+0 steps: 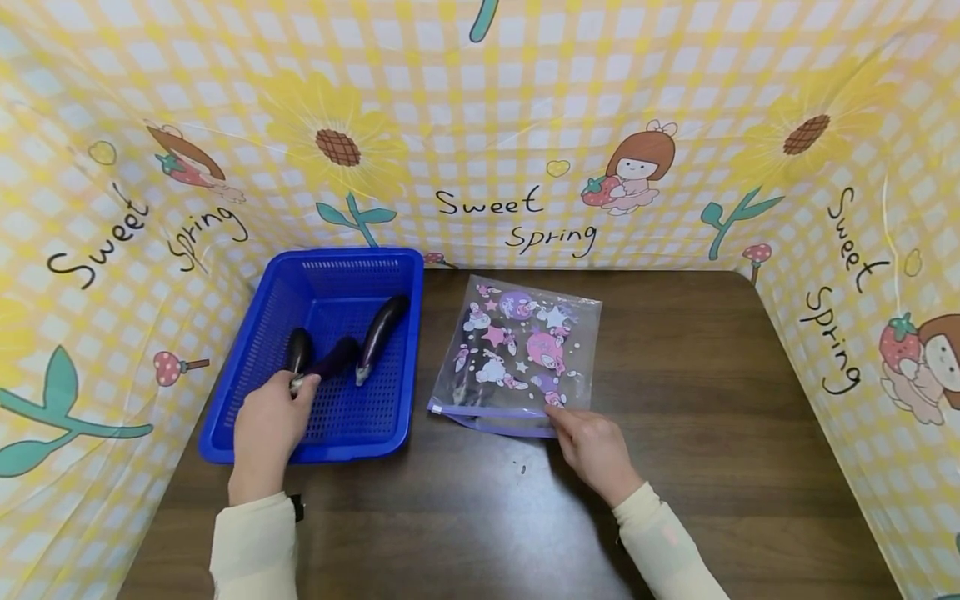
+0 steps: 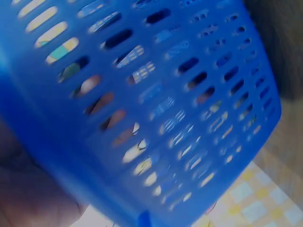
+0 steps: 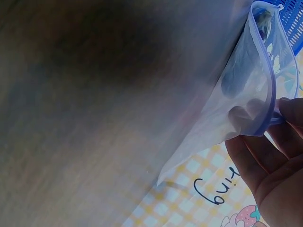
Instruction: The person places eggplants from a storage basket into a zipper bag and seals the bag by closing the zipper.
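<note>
In the head view, my left hand (image 1: 266, 425) reaches over the near side of a blue plastic basket (image 1: 411, 408) and pinches the stem end of a dark purple eggplant (image 1: 335, 358). Two more eggplants lie beside it: one to the left (image 1: 300, 346), one to the right (image 1: 383, 333). A clear zip bag (image 1: 540, 321) with pink and purple cartoon prints lies to the basket's right, mouth toward me. My right hand (image 1: 597, 450) grips the right end of its purple zip edge. The right wrist view shows the mouth parted and a dark eggplant (image 3: 239, 71) inside.
Everything rests on a dark brown wooden table (image 1: 697, 400). Yellow checked cloth (image 1: 465, 125) with printed flowers and lettering rises behind it and on both sides. A small dark speck (image 1: 522, 469) lies in front of the bag.
</note>
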The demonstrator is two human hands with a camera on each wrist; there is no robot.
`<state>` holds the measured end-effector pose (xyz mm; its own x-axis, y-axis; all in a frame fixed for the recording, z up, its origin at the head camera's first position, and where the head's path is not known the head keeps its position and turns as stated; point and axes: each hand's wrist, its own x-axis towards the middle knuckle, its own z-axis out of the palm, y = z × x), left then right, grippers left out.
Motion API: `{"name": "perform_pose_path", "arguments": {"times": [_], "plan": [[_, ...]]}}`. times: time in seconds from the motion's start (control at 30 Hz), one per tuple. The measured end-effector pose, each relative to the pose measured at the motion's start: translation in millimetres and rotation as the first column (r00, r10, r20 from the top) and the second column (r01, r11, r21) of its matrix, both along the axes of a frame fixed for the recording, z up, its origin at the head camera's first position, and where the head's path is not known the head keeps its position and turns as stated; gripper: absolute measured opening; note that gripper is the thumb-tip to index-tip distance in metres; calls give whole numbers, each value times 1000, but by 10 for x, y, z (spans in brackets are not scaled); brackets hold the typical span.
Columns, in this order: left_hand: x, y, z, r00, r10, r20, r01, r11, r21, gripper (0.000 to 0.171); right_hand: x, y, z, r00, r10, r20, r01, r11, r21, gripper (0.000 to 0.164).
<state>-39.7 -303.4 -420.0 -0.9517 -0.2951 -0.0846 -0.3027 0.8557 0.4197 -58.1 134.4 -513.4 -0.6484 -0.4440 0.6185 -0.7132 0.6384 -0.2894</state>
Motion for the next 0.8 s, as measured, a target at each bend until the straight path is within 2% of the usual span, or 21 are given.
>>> {"name": "perform_pose_path", "arguments": {"times": [0.1, 0.2, 0.27, 0.33, 0.47, 0.57, 0.63, 0.7, 0.8], "plan": [[95, 19, 42, 997, 26, -66, -27, 1000, -3, 56, -1, 0, 5, 1000, -2, 0, 2, 1000, -4, 28], [197, 68, 76, 987, 49, -154, -50, 999, -4, 53, -2, -2, 11, 1000, -6, 0, 6, 1000, -5, 28], [260, 116, 95, 970, 62, -233, -64, 998, 0, 50, -2, -5, 15, 1000, -9, 1, 9, 1000, -5, 27], [317, 165, 119, 944, 76, -320, -77, 997, 10, 47, -2, -12, 23, 1000, -12, 1, 12, 1000, -6, 26], [403, 243, 138, 876, 82, -475, -76, 997, 30, 39, -1, -28, 36, 1000, -17, 4, 17, 1000, -6, 25], [444, 310, 110, 814, 58, -578, -43, 998, 39, 33, 2, -39, 40, 1000, -21, 4, 21, 1000, 0, 25], [463, 367, 73, 766, 31, -642, -2, 999, 45, 30, 5, -46, 43, 1000, -24, 3, 24, 1000, 4, 25], [474, 432, 27, 710, -1, -705, 48, 998, 47, 28, 6, -54, 48, 1000, -26, 2, 26, 1000, 6, 25], [487, 526, -45, 639, -44, -768, 122, 992, 45, 27, 7, -68, 61, 1000, -25, 0, 25, 1000, 4, 25]]}}
